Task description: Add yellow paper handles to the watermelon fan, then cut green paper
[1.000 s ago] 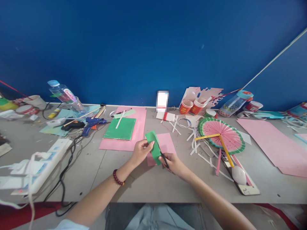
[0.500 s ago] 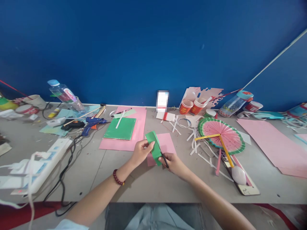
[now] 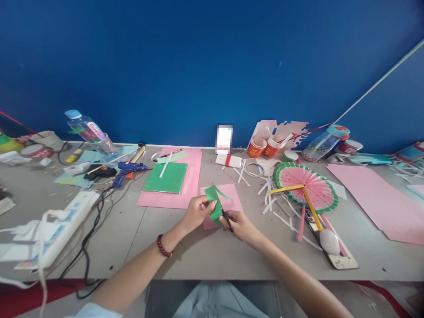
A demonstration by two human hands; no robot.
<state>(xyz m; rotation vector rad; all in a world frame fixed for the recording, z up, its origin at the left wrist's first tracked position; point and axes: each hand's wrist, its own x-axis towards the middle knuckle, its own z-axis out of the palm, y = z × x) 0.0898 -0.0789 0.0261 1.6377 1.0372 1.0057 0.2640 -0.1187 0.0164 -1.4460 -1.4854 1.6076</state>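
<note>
My left hand (image 3: 199,212) pinches a folded-looking piece of green paper (image 3: 214,207) between thumb and fingers. My right hand (image 3: 241,224) is closed round the handles of black scissors (image 3: 227,220), whose blades meet the right edge of the green paper. A thin green strip (image 3: 222,192) curls away from the paper's top right. Beneath both hands lies a square of pink paper (image 3: 234,196) on the table. Up and to the left, a stack of green paper (image 3: 168,181) rests on a larger pink sheet (image 3: 145,201), with a white strip across it.
At right, a watermelon-patterned paper fan (image 3: 319,183) lies over a phone (image 3: 341,260), near white paper strips (image 3: 270,201). Red paper cups (image 3: 257,148) stand by the blue wall. At left are a blue glue gun (image 3: 127,172), a power strip (image 3: 71,225) and a tilted bottle (image 3: 89,128).
A thin strip has been cut along the green paper's right edge and now hangs out to the right. The paper and left hand have shifted slightly right and down.
</note>
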